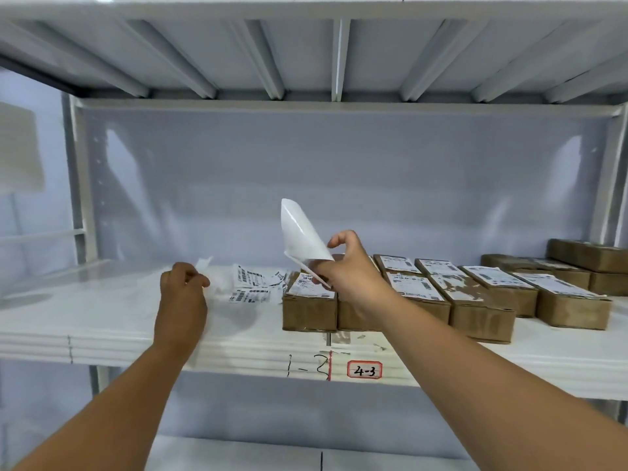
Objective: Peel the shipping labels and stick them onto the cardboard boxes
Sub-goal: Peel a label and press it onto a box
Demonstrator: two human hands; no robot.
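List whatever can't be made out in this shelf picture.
All in the head view:
Print on the box labels: too small and soft to read.
The white sheet in the right hand: only a blank side shows; any print faces away.
The box under that hand: its top is covered by hand and forearm.
The left hand: blur hides whether it pinches the white scrap.
The far-right boxes: cut off by the frame edge.

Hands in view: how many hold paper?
2. The left hand grips a white scrap over the shelf; the right hand pinches a curled white sheet above the cardboard boxes.
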